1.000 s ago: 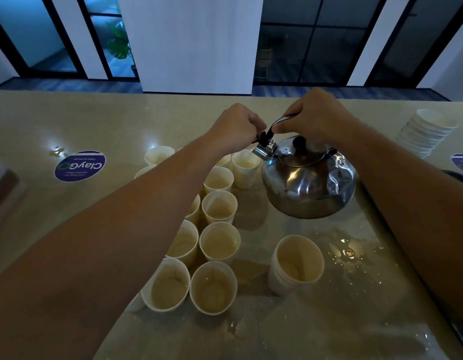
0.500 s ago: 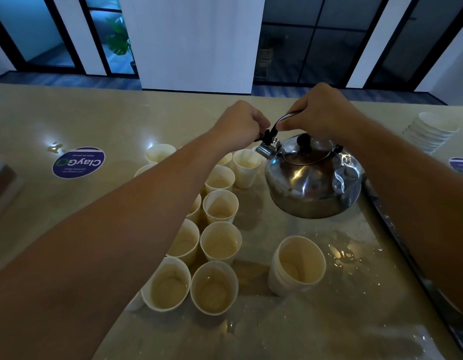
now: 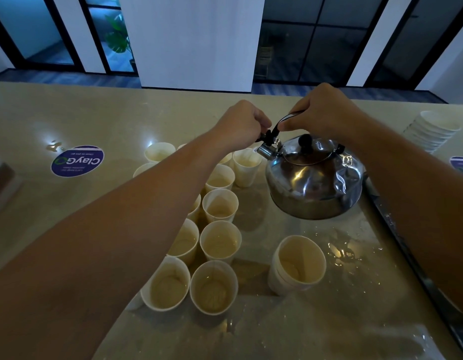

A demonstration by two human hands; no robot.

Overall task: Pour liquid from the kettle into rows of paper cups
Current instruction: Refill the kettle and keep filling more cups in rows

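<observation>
a: where's the kettle sitting against the hands?

b: it hangs in the air under the right hand, which curls round the black handle from above. the left hand is closed in a pinch at the black piece on top of the spout, so both hands are gripping kettle parts.

a: which way does it point?

b: spout to the left and a little away from the person, over the far cup at the end of the rows. the body stays close to level, lid on top; the line from spout to the back runs left to right across the table.

a: room around it?

b: the paper cups stand in two rows just left of and below the kettle, rims nearly touching. a stack of nested cups stands alone, near side, under the kettle's front. the wet tabletop shines beneath. a dark strip borders the right side, and a tilted stack of cups lies far right. a round blue sticker is well to the left.
</observation>
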